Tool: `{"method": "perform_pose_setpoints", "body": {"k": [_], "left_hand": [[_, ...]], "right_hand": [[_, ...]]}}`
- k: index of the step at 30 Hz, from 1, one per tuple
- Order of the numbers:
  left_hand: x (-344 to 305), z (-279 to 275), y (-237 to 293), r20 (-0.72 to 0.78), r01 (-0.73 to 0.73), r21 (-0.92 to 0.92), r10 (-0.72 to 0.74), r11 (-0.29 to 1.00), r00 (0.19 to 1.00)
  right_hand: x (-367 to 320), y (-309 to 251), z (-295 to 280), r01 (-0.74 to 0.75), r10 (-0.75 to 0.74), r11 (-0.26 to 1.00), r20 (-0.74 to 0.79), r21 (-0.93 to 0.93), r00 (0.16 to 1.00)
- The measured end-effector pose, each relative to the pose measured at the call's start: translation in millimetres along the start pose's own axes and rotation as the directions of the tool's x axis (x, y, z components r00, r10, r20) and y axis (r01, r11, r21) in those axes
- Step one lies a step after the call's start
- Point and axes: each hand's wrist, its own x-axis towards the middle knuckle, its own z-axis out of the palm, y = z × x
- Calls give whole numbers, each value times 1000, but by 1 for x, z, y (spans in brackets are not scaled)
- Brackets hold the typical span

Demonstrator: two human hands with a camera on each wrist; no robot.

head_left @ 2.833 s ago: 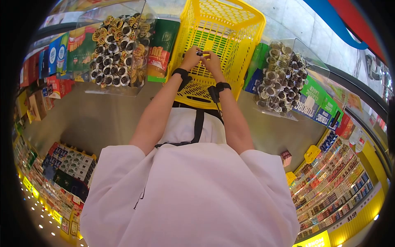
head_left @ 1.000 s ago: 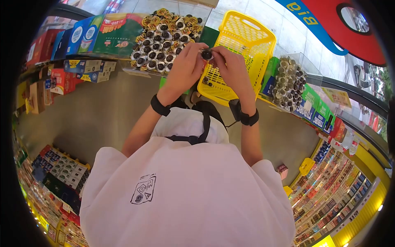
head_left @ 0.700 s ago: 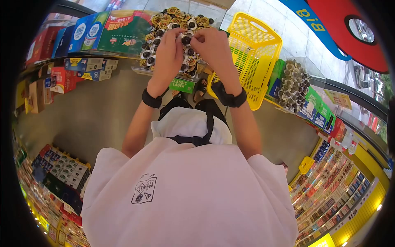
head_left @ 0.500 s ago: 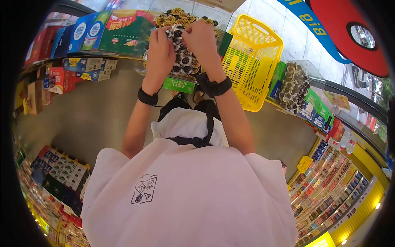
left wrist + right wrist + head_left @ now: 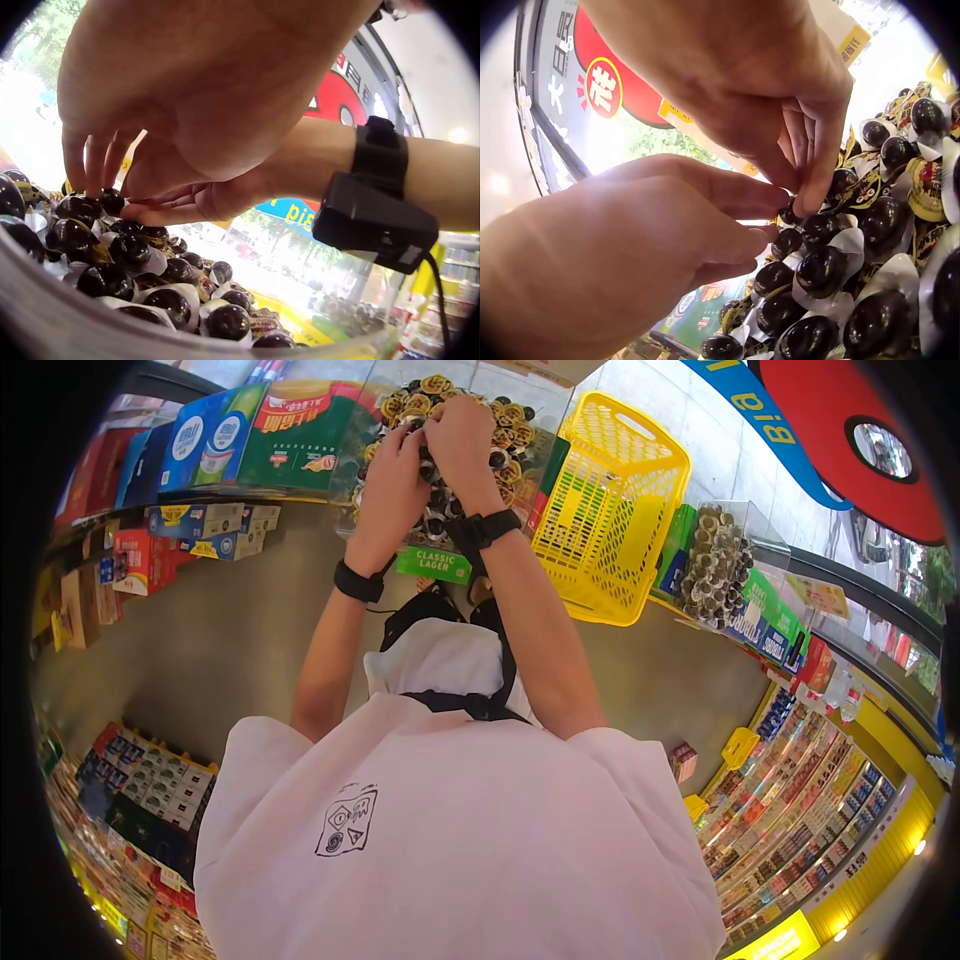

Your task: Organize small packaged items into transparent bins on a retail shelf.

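Observation:
My hands meet over a clear plastic bin heaped with small snack cups. Each cup has a glossy dark dome, a pale flap and a gold patterned lid. In the right wrist view, the right hand pinches one dark-domed cup at the top of the heap. From the other side, the left hand has its thumb and forefinger at that cup too. The left wrist view shows the cup between both hands' fingertips. Seen from the head, the left hand lies beside the right hand.
A yellow shopping basket stands right of the bin. Beyond it is a second clear bin with cups beside Tuborg boxes. A green Classic Lager box is below the near bin. Tall cartons stand left.
Both hands have moved left from over the yellow basket to the bin of cups, then farther into the heap. The right hand now bends over the left hand's fingertips.

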Motion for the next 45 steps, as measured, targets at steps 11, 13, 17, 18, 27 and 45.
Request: {"method": "perform_pose_setpoints", "body": {"k": [11, 13, 17, 18, 27, 45], "left_hand": [[-4, -6, 11, 12, -10, 106, 8, 994, 1000], [-3, -22, 50, -25, -9, -33, 9, 999, 1000], [-6, -33, 106, -32, 40, -169, -46, 985, 998], [-9, -37, 115, 10, 53, -227, -52, 973, 999], [-33, 41, 182, 275, 18, -342, 82, 940, 958], [-38, 304, 162, 645, 190, 108, -214, 976, 734]], "right_hand": [[-17, -24, -31, 104, -104, 995, -119, 2, 988], [-28, -38, -63, 151, -149, 988, -149, 7, 978], [-53, -47, -126, 179, -159, 980, -200, 86, 967], [-62, -50, -139, 180, -160, 980, -200, 86, 967], [-106, 40, -211, -56, 58, 998, -164, 19, 985], [-120, 326, -173, -424, 495, 859, 258, -287, 829]]}}
